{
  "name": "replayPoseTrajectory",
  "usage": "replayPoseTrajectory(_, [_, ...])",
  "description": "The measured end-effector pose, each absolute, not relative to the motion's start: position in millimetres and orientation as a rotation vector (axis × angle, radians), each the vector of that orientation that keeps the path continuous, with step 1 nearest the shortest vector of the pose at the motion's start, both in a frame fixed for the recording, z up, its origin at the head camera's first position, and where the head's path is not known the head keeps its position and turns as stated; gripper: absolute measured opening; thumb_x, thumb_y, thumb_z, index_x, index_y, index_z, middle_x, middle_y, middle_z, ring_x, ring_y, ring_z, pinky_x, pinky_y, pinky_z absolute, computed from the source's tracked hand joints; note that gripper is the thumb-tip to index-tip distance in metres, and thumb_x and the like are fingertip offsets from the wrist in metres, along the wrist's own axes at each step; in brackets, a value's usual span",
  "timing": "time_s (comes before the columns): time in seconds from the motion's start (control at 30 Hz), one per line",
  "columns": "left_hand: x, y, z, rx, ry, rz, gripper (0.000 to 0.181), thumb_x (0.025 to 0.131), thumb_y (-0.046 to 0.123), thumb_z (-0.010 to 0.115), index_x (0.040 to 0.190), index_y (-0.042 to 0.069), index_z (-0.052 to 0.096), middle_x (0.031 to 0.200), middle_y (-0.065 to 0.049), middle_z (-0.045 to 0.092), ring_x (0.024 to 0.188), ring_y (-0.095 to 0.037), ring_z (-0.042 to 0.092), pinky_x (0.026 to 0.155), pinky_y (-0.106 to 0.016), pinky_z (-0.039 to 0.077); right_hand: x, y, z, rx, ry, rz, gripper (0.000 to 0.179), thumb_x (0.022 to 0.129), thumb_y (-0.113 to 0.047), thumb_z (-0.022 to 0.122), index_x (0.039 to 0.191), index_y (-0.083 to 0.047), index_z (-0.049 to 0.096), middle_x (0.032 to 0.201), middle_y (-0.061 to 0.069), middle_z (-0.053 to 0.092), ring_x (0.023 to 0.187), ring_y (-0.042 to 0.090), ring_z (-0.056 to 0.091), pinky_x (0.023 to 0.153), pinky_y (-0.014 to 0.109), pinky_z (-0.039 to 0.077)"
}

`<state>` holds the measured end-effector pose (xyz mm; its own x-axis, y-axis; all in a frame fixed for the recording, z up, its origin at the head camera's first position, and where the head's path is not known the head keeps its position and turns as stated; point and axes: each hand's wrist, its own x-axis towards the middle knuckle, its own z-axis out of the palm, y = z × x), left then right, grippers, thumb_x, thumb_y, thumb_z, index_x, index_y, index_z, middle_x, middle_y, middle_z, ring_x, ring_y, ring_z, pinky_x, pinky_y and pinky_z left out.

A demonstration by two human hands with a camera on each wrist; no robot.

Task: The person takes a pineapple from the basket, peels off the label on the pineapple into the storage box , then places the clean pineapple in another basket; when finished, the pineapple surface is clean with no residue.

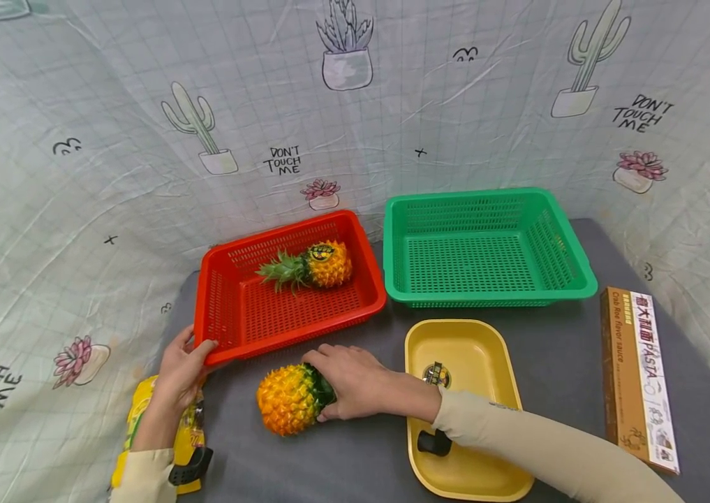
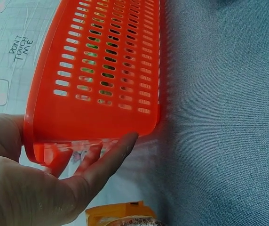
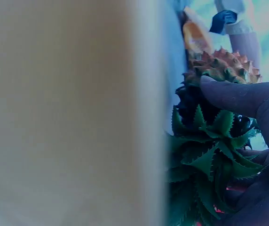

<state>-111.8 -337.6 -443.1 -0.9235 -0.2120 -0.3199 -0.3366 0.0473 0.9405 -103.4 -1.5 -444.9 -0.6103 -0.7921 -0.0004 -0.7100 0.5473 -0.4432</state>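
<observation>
A pineapple (image 1: 290,398) lies on the grey table in front of the red basket (image 1: 248,314). My right hand (image 1: 355,381) grips its green leafy crown (image 3: 205,165), with the thumb laid over the leaves. A second pineapple (image 1: 320,265) lies inside the red basket at the back. My left hand (image 1: 181,367) holds the basket's near left corner (image 2: 50,141), thumb on the rim and fingers underneath. Under the left forearm lies a yellow packet (image 1: 188,433).
A green basket (image 1: 486,244) stands to the right of the red one. In front of it sits a yellow tray (image 1: 461,412) holding small items. A long pasta box (image 1: 640,374) lies at the right. A cactus-print cloth hangs behind.
</observation>
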Motion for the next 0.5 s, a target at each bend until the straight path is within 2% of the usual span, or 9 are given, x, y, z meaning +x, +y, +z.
replayPoseTrajectory(0.33, [-110, -337, -445, -0.606, 2.269, 1.972, 0.069, 0.107, 0.004, 0.058, 0.166, 0.003, 0.023, 0.15, -0.025, 0.042, 0.101, -0.015, 0.073, 0.088, -0.039, 0.059, -97, 3, -409, -1.365, 2.563, -0.598, 0.088, 0.085, -0.052, 0.088, 0.155, -0.017, 0.047, 0.137, -0.001, 0.057, 0.119, 0.013, 0.057, 0.099, 0.036, 0.051])
replayPoseTrajectory(0.5, [-111, -338, -447, -0.58, 2.274, 1.972, 0.07, 0.107, 0.005, 0.058, 0.166, 0.003, 0.022, 0.151, -0.026, 0.042, 0.1, -0.015, 0.073, 0.087, -0.039, 0.059, -101, 16, -390, -1.382, 2.608, -0.594, 0.09, 0.084, -0.051, 0.088, 0.155, -0.015, 0.047, 0.136, 0.0, 0.057, 0.121, 0.015, 0.056, 0.1, 0.037, 0.051])
